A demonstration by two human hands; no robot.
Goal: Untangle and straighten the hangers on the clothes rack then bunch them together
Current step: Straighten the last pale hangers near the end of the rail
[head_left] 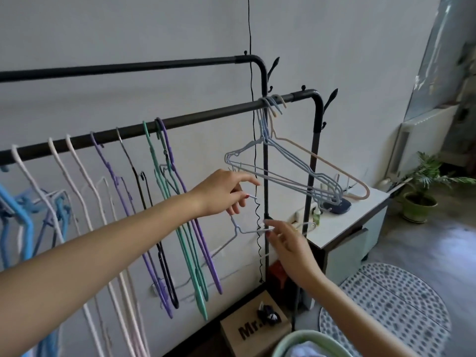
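I pinch a loose pale-blue hanger (240, 229) below the front rail (180, 119): my left hand (226, 193) holds its hook end, my right hand (288, 240) grips its lower wire.

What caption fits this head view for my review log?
Both hands hold a loose pale hanger below the rail, between the hung hangers and a tangled bunch.

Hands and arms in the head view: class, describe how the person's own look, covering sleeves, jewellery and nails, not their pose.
Both forearms are bare, with no sleeve in view up to the picture's edge. No watch or bracelet shows on either wrist. The left hand shows no ring. The right hand has darker nails on its fingertips; the blur hides whether it wears a ring.
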